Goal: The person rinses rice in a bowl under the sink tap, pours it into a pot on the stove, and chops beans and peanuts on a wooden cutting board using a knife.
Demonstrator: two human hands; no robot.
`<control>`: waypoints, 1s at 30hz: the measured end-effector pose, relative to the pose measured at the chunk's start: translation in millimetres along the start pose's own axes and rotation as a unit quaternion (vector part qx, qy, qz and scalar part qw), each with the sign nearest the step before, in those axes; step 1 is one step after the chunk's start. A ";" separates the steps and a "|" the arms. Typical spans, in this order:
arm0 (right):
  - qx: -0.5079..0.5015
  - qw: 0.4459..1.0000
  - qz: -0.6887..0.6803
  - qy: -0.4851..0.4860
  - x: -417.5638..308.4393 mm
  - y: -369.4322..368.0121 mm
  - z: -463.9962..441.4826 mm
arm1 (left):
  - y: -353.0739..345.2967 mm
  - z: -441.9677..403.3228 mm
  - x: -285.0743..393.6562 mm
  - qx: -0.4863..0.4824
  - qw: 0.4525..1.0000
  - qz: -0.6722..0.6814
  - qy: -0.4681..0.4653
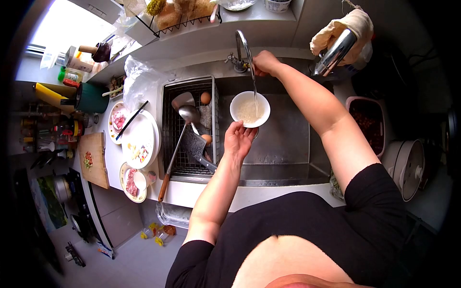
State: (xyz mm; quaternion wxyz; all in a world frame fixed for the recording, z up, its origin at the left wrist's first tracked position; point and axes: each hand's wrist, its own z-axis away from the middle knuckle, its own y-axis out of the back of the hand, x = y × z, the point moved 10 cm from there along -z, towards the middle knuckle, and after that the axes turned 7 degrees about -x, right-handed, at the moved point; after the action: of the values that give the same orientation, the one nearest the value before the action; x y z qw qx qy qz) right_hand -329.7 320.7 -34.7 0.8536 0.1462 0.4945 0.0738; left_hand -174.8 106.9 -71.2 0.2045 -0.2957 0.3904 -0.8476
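Observation:
A white bowl [235,106] with pale grains that look like rice [250,111] is held over the sink by my left hand [239,138], its thumb over the rim and its fingers beneath. Water runs from the curved metal faucet [247,47] into the bowl. My right hand [265,63] is beside the faucet's spout with its fingers curled in. Whether it grips anything cannot be made out, since the fingertips are partly hidden.
Left of the bowl, a wire dish rack [178,163] carries a ladle [188,114], a spatula, a cleaver and eggs [206,98]. Plates [133,139] with chopped food and meat stand further left, near a cutting board [95,160]. A lidded pot [408,169] is at the right.

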 end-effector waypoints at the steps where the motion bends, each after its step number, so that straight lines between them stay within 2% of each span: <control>1: 0.000 1.000 0.000 0.000 0.4 -0.2 -0.1 | 1.8 1.5 -1.9 -0.003 1.000 0.003 0.007; 13: -0.006 1.000 0.009 0.007 1.3 -1.3 -1.5 | 18.6 21.1 -40.1 0.005 0.997 -0.012 0.080; 19: -0.005 1.000 0.007 0.013 3.5 -0.7 -2.5 | 14.2 14.9 -45.4 -0.014 0.997 -0.014 0.080; 22: -0.038 0.999 -0.008 0.012 5.6 -5.1 -0.8 | 13.3 8.8 -36.6 -0.003 0.998 -0.018 0.065; 25: -0.039 0.999 -0.029 -0.015 9.8 -5.3 5.3 | 16.1 1.8 -23.3 -0.016 0.998 -0.022 0.050; 27: -0.093 0.994 -0.001 -0.061 15.7 -13.8 9.5 | 17.7 1.1 -14.5 -0.015 0.999 -0.022 0.044; 30: -0.102 0.992 0.000 -0.078 15.3 -21.2 13.6 | 20.7 6.0 -3.0 -0.004 0.999 -0.028 0.033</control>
State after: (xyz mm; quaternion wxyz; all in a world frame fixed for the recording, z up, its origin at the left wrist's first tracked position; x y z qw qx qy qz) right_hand -310.6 302.3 -47.7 0.8999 0.0634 0.4166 0.1119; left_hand -166.2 92.8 -85.3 0.1664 -0.2789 0.3922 -0.8606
